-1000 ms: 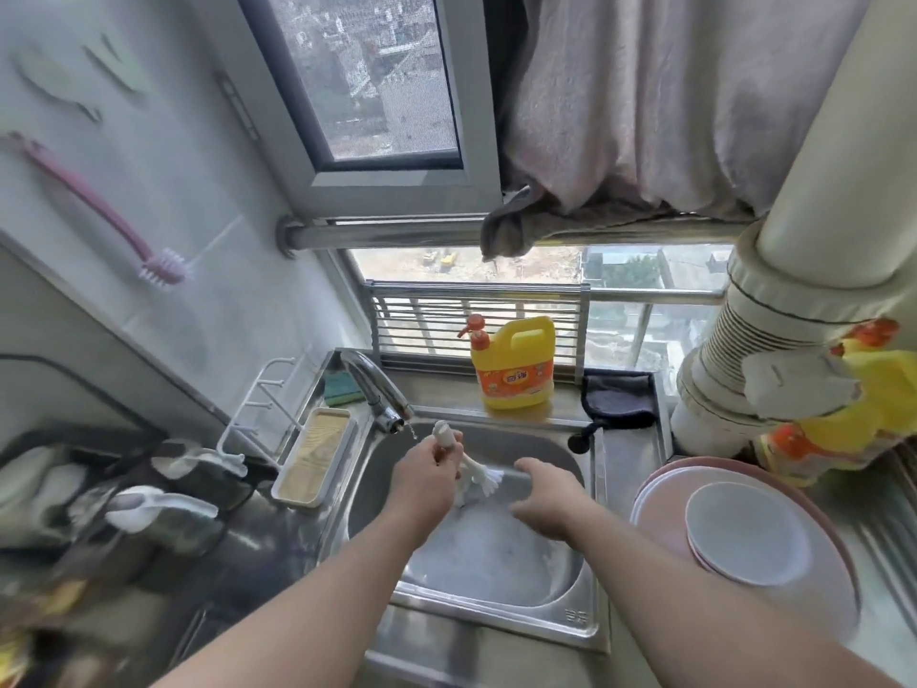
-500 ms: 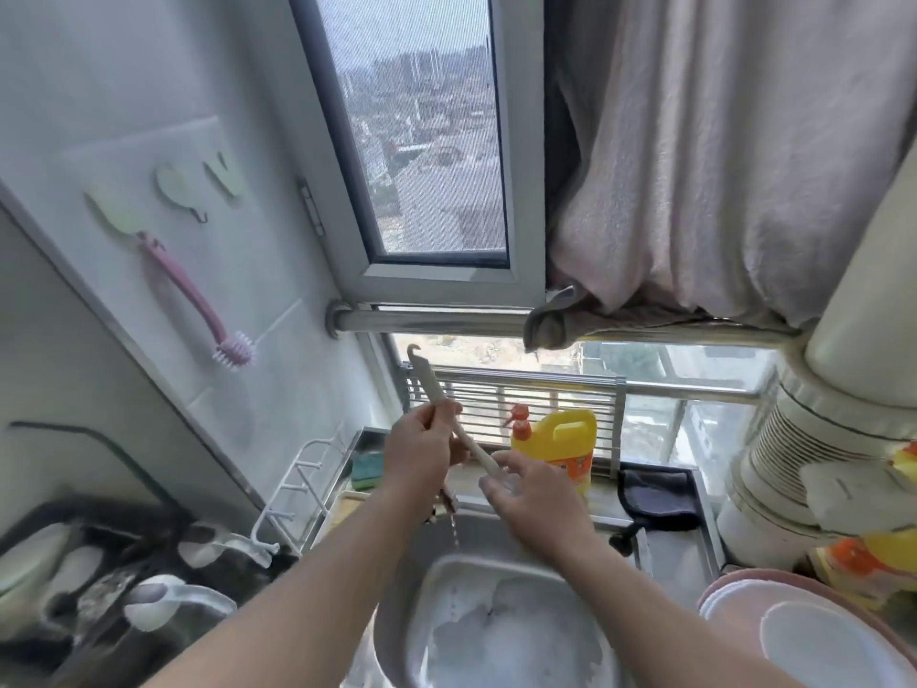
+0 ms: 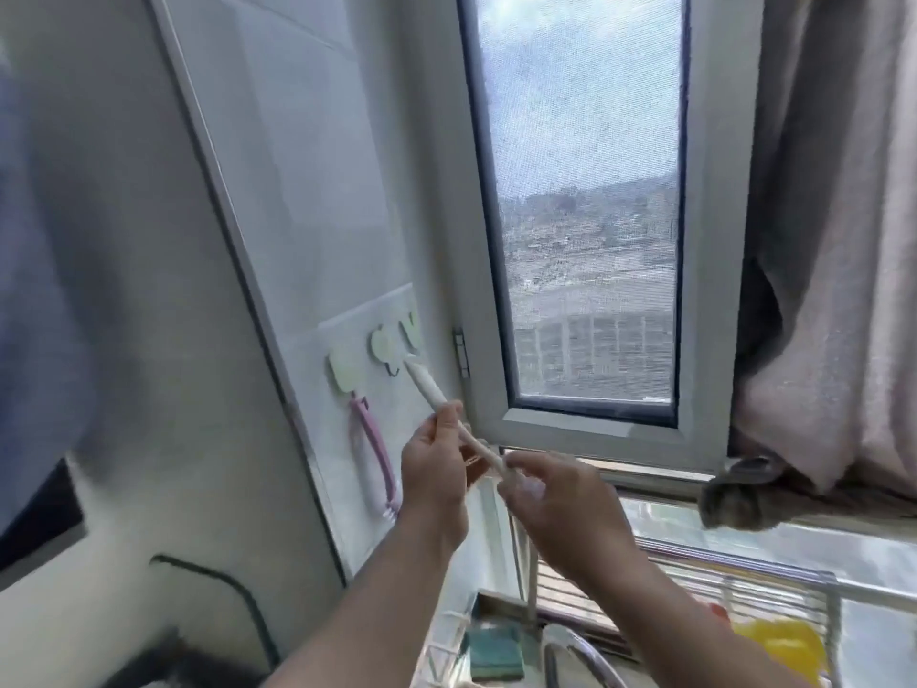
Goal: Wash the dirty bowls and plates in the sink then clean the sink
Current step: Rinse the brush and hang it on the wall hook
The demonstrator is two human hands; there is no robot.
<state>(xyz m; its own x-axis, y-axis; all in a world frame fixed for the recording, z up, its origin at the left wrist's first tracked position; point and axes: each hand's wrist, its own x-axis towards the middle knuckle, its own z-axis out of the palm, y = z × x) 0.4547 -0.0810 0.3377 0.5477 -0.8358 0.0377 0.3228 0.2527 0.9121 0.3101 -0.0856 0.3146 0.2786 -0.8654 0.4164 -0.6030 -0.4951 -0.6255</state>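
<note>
Near the wall hooks, both hands (left, right) seemingly gripping white brush.

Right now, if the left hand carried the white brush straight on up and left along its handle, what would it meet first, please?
Probably the middle wall hook: the white brush held by the left hand tips right beside it, though depth is unclear.

The white dish brush is held up slantwise against the wall, its long pale handle running from lower right to upper left. Its hooked upper tip lies right at the rightmost wall hook, though whether it hangs there cannot be told. The bristle end is hidden behind the fingers.
</note>
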